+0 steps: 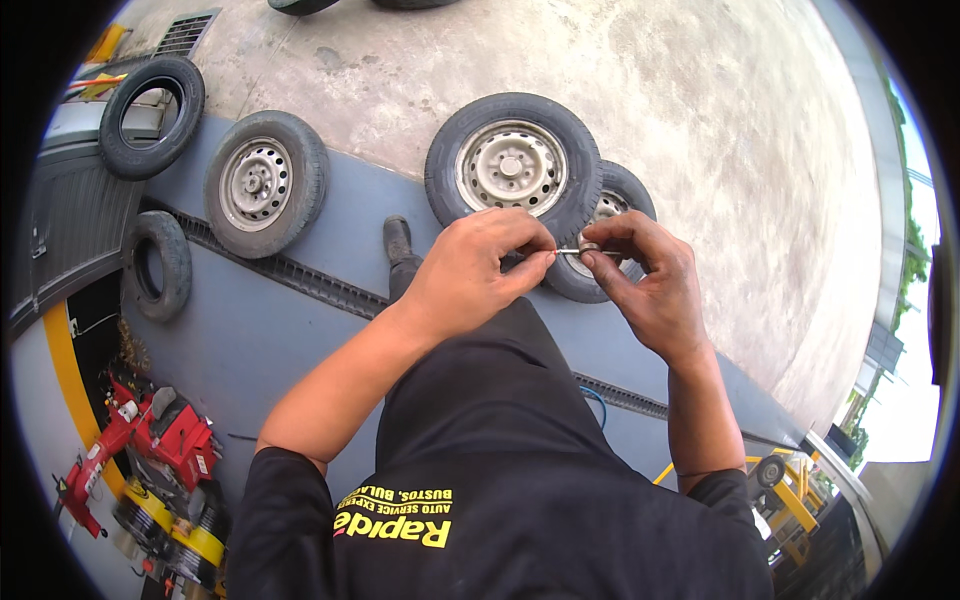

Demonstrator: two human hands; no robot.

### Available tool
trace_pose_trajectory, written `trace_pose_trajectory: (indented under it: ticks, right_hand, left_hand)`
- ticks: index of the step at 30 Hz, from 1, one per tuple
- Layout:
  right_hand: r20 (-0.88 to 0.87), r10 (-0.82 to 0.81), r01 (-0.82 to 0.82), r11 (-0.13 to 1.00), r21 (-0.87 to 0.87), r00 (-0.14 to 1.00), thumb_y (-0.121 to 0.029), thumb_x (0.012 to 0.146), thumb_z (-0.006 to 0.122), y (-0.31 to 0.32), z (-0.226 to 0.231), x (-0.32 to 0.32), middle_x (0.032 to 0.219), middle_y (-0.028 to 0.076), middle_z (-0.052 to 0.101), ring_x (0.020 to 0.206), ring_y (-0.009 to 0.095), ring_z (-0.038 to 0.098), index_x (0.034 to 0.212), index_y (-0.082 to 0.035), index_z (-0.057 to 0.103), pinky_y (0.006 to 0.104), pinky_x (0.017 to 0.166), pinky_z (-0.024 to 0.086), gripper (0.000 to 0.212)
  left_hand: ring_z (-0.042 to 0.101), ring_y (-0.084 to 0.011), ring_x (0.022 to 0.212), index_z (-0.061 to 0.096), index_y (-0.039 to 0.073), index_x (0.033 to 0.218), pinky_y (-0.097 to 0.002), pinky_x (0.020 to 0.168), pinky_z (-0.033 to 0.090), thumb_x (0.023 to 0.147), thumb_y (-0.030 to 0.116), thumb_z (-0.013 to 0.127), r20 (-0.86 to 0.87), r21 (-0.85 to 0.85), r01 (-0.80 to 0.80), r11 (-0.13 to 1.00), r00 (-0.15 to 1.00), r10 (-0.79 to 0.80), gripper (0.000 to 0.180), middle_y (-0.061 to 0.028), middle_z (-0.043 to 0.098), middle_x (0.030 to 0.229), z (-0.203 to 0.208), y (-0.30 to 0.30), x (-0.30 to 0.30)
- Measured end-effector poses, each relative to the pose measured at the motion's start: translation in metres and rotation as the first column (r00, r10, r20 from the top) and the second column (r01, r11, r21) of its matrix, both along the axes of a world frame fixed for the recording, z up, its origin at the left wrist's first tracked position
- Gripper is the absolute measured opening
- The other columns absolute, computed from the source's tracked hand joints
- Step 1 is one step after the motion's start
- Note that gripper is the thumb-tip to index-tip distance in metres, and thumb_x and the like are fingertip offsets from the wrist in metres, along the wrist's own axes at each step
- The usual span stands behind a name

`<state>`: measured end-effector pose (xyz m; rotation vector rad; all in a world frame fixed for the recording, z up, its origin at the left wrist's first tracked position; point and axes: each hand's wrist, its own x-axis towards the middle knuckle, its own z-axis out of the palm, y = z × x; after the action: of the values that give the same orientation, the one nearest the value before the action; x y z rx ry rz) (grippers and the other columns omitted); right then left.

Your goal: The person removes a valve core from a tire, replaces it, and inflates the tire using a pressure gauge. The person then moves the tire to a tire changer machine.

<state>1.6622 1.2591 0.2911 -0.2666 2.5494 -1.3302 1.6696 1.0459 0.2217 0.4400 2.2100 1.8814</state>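
My left hand (478, 258) is closed in a pinch, thumb and forefinger on one end of a thin metal rod (568, 251). On the other side, my right hand (650, 275) grips a small round metal piece (587, 243) between thumb and forefinger. The rod runs across to this piece; whether the two are joined I cannot tell. The right fingers have dark smudges on them. Below and beyond both hands lies a tyre on a pale steel wheel (511, 165). A second wheel (633, 190) sits partly under it, half hidden by my right hand.
To the left another wheel (265, 184) rests near a dark slotted floor drain (310, 282). Two bare tyres, one upper (178, 130) and one lower (177, 265), are farther left. Red and yellow machinery (170, 450) stands at the lower left. A yellow-framed wheeled machine (795, 500) is lower right.
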Motion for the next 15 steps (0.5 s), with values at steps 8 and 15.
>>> trace_pose_trajectory:
  ticks: [8, 15]
  right_hand:
    - [0.275, -0.125, 0.066, 0.975, 0.214, 0.953, -0.004, 0.087, 0.078, 0.039, -0.216, 0.005, 0.088, 0.011, 0.072, 0.077, 0.019, 0.070, 0.097, 0.000, 0.069, 0.0318, 0.069, 0.055, 0.014]
    - [0.238, -0.080, 0.007, 0.956, 0.293, 0.968, -0.002, 0.089, 0.073, 0.103, -0.419, -0.007, 0.089, 0.012, 0.071, 0.079, 0.025, 0.071, 0.100, -0.002, 0.070, 0.0351, 0.071, 0.057, 0.011]
  left_hand:
    - [0.069, -0.0242, 0.084, 0.074, 0.001, 0.101, -0.0353, 0.077, 0.054, 0.091, 0.014, 0.073, 0.378, 0.083, 0.031, 0.996, 0.924, -0.060, 0.016, -0.0102, 0.072, 0.092, -0.233, 0.070, 0.018]
    - [0.070, -0.0316, 0.082, 0.072, -0.001, 0.099, -0.0394, 0.074, 0.053, 0.091, 0.015, 0.072, 0.484, 0.125, -0.063, 0.990, 0.875, -0.005, 0.017, -0.0161, 0.072, 0.092, -0.440, 0.155, 0.017]
